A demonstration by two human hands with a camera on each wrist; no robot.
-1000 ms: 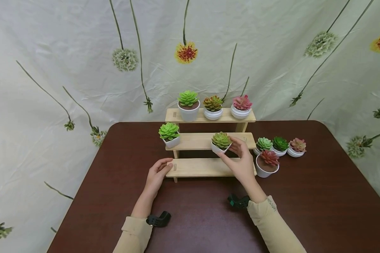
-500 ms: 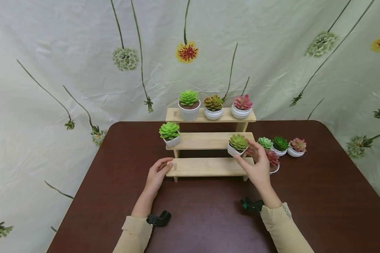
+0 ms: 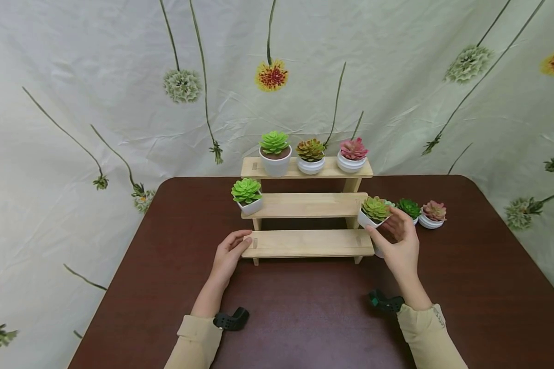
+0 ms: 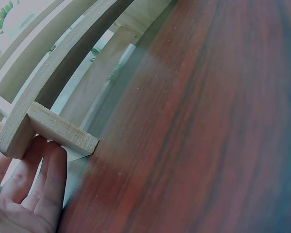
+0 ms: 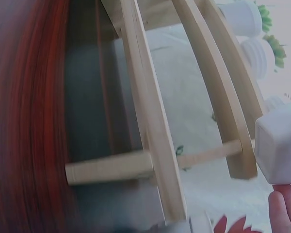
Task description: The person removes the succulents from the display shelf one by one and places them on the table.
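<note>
A three-tier wooden stand [image 3: 309, 243] occupies the table's middle. My left hand [image 3: 226, 261] holds the left end of its lowest shelf; in the left wrist view the fingers [image 4: 53, 187] reach under that shelf's end. Between thumb and fingers, my right hand [image 3: 403, 251] pinches a green potted succulent [image 3: 375, 209] in an angular white pot, just off the right end of the middle shelf. From the right wrist the white pot [image 5: 279, 145] shows raised beside the shelf ends. A bright green succulent [image 3: 246, 191] in a white pot sits at the middle shelf's left end.
On the top shelf stand a light green succulent [image 3: 274, 143], a brownish-green one [image 3: 310, 151] and a pink one [image 3: 353, 149]. Right of the stand are a dark green succulent [image 3: 408, 207] and a dusty pink one [image 3: 434, 211]; others there are mostly hidden behind my right hand.
My right hand has carried the potted succulent rightward, from over the middle shelf to past its right end. The left hand has stayed at the lowest shelf.
</note>
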